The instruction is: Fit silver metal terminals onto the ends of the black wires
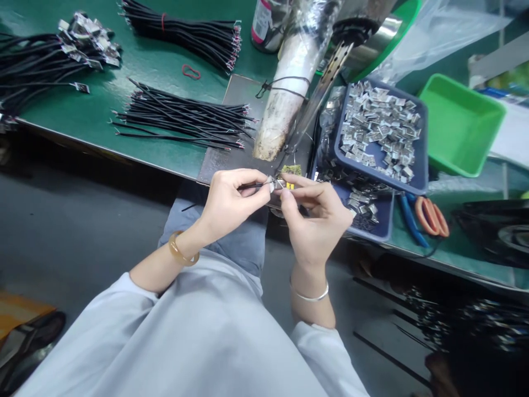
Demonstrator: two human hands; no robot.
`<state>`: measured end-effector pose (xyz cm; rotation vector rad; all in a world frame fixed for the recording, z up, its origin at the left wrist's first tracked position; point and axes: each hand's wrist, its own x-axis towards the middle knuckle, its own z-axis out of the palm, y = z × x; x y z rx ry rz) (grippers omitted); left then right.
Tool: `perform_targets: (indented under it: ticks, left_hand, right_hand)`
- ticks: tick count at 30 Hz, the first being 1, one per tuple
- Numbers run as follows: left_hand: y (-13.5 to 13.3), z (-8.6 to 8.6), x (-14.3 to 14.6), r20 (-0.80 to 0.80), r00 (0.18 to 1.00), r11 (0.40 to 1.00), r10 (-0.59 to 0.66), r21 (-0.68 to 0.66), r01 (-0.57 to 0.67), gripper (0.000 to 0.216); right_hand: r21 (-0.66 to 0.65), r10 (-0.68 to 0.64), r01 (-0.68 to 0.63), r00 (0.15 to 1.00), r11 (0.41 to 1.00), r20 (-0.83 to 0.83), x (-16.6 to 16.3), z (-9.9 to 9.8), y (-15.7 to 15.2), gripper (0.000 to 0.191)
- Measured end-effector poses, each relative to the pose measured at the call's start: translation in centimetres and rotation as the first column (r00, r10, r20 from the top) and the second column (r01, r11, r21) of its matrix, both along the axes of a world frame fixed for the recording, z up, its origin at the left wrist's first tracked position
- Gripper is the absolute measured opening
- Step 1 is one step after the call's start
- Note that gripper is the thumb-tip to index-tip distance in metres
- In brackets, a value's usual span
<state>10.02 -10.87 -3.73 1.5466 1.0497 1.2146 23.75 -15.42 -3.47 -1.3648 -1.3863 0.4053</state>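
Observation:
My left hand (231, 199) pinches the end of a thin black cable (250, 187) at the table's front edge. My right hand (316, 212) holds a small metal shell (280, 182) against the cable's tip, fingers closed around it. The two hands meet over a dark metal plate (219, 160) below a wrapped, grimy machine column (285, 94). A small yellow-green part (291, 170) lies just beyond my fingers.
A blue tray (420, 165) of several metal shells sits to the right, above a second blue tray (382, 220). Bundles of black cables (185, 118) lie to the left on the green table (99, 118). Orange-handled scissors (432, 215) and a green bin (463, 124) are at the right.

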Motion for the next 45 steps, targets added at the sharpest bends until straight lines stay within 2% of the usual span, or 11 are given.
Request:
perform_targets:
  ticks: [11,23,27,30,32,34,37,39,40,42,45]
  left_hand:
    - [0.5,0.9,0.1,0.018,1.0,1.0,0.007,0.0,-0.007,0.016]
    - [0.1,1.0,-0.4,0.075,0.992,0.971,-0.103,-0.21,0.117,0.016]
    - [-0.4,0.8,-0.6,-0.008,0.994,0.987,-0.106,-0.126,0.104,0.015]
    - [-1.1,0.9,-1.0,-0.166,0.983,0.989,-0.08,0.108,0.099,0.014]
    - [-1.9,1.1,-1.1,-0.385,0.92,0.928,-0.071,0.313,0.202,0.017]
    - [-3.1,1.5,-0.9,-0.654,0.75,0.788,-0.101,0.408,0.462,0.02]
    - [-5.4,1.5,-0.2,-0.895,0.373,0.461,-0.243,0.232,0.856,0.024]
    - [-6.9,1.0,0.3,-0.927,0.202,0.274,-0.315,0.115,0.955,0.03]
    - [-7.6,0.6,0.4,-0.933,0.161,0.218,-0.322,0.093,0.972,0.034]
    - [-8.7,-0.3,0.5,-0.945,0.134,0.174,-0.298,0.084,0.981,0.041]
    - [-9.8,-1.6,0.5,-0.93,0.226,0.213,-0.288,0.168,0.963,0.048]
  right_hand:
    - [0.054,0.01,-0.014,0.998,0.998,0.063,0.0,0.5,0.8,0.008]
    - [0.042,0.037,-0.044,0.989,0.998,0.145,0.3,0.4,-0.4,0.01]
    - [0.093,0.033,-0.053,0.979,0.994,0.204,0.2,0.5,-0.9,0.012]
    - [0.103,-0.005,-0.008,0.993,0.995,0.122,0.3,0.8,-1.7,0.01]
    - [0.138,-0.067,0.062,0.997,0.988,0.031,0.6,1.5,-2.2,0.008]
    - [0.098,-0.048,0.044,0.998,0.994,0.033,1.1,2.4,-2.5,0.008]
    - [-0.164,0.273,-0.247,0.949,0.955,0.158,1.7,4.0,-2.6,0.016]
    - [-0.277,0.464,-0.413,0.873,0.867,0.149,1.6,4.5,-2.4,0.019]
    - [-0.289,0.509,-0.459,0.852,0.84,0.124,1.5,4.6,-2.3,0.02]
    - [-0.271,0.52,-0.485,0.851,0.831,0.072,0.9,4.4,-2.1,0.018]
    - [-0.208,0.445,-0.434,0.896,0.877,0.008,0.1,4.0,-2.1,0.019]
